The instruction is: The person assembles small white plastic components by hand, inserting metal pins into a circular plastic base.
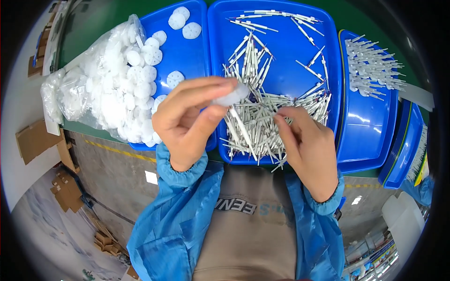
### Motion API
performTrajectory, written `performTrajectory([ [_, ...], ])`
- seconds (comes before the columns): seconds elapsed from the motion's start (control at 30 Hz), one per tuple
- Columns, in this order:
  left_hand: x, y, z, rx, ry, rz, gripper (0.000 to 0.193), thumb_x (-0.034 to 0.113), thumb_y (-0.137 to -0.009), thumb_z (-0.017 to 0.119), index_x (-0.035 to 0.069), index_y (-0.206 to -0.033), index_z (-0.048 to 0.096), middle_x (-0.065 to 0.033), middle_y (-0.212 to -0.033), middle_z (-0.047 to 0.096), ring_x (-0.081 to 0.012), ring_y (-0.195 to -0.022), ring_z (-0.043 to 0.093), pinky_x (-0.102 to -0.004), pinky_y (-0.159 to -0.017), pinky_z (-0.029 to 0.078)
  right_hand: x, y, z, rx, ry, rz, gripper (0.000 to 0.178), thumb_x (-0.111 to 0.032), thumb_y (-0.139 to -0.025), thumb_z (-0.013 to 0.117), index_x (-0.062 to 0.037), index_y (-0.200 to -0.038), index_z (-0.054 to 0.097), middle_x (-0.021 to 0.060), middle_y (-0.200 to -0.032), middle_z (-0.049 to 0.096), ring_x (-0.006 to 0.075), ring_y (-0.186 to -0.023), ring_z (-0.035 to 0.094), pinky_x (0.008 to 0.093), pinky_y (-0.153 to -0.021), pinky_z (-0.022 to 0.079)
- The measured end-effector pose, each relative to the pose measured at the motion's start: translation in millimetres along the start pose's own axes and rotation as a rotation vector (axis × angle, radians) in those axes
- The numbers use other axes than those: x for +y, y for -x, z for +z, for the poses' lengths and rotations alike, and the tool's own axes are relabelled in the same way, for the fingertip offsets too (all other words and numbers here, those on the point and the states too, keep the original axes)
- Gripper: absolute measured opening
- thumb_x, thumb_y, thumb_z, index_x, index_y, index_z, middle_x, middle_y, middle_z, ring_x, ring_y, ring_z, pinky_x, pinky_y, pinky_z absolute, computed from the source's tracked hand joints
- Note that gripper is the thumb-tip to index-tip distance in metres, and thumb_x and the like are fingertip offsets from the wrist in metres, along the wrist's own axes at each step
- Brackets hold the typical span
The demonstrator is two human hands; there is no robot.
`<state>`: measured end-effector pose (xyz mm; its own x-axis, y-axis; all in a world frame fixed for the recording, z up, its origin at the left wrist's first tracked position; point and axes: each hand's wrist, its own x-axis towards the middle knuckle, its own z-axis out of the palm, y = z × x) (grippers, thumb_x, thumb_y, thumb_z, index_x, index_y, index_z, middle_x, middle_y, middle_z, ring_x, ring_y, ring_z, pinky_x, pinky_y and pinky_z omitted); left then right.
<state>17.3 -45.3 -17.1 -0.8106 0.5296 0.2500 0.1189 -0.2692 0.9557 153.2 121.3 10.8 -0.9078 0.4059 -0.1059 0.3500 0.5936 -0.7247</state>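
Note:
My left hand (190,119) pinches a round white translucent plastic disc (233,95) between fingers and thumb, tilted nearly edge-on. Long white rods (242,131) seem to hang below it; whether they are fixed in it I cannot tell. To its right, my right hand (307,143) has thumb and forefinger closed on the end of a thin stick (266,109) that points toward the disc. Both hands are above a blue tray (286,42) with a big heap of thin white sticks with dark tips (262,136). More sticks lie scattered along its far and right sides.
On the left, another blue tray (197,56) bears loose white discs (191,31) and a clear plastic bag (75,93) spilling many more. Right of me, a blue tray (368,126) holds rows of discs with sticks in them (372,65). Further blue trays (396,159) stand beyond it.

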Motion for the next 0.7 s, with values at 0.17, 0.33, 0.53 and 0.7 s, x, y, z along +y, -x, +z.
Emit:
performTrajectory([
  [0.17,-5,-12,1,-0.01,-0.037,0.003,0.038,0.031,-0.098,0.058,-0.005,-0.11,0.06,-0.0201,-0.106,0.059,-0.0332,-0.078,0.07,-0.0348,-0.065,0.059,17,-20,9,-0.071,0.148,-0.045,0.017,-0.007,-0.087,0.069,-0.0022,-0.102,0.063,0.0158,-0.066,0.061,0.031,-0.057,0.061,0.0364,-0.052,0.045],
  [0.33,-7,-21,6,0.061,0.009,-0.049,0.039,0.033,-0.098,0.059,-0.004,-0.11,0.058,-0.0193,-0.106,0.058,-0.0348,-0.079,0.071,-0.0346,-0.064,0.06,9,-35,-10,-0.266,0.08,-0.123,0.015,-0.006,-0.087,0.066,-0.0048,-0.1,0.058,0.0165,-0.082,0.065,0.0358,-0.071,0.065,0.0423,-0.06,0.051],
  [0.53,-14,-26,10,0.041,0.089,-0.104,0.034,0.028,-0.097,0.061,-0.003,-0.112,0.056,-0.0183,-0.109,0.057,-0.0373,-0.088,0.071,-0.0365,-0.075,0.061,4,-53,-7,0.003,-0.214,-0.42,0.024,0.007,-0.085,0.064,-0.0011,-0.106,0.058,0.007,-0.083,0.062,0.0151,-0.061,0.057,0.0248,-0.057,0.045],
  [0.7,-15,-25,18,0.056,0.106,-0.11,0.035,0.029,-0.097,0.06,-0.003,-0.112,0.055,-0.0182,-0.11,0.056,-0.0344,-0.093,0.07,-0.038,-0.078,0.06,-9,-50,-2,-0.413,-0.863,0.158,0.015,-0.004,-0.097,0.057,0.002,-0.111,0.058,0.0015,-0.079,0.062,0.0024,-0.062,0.05,0.018,-0.055,0.038],
])
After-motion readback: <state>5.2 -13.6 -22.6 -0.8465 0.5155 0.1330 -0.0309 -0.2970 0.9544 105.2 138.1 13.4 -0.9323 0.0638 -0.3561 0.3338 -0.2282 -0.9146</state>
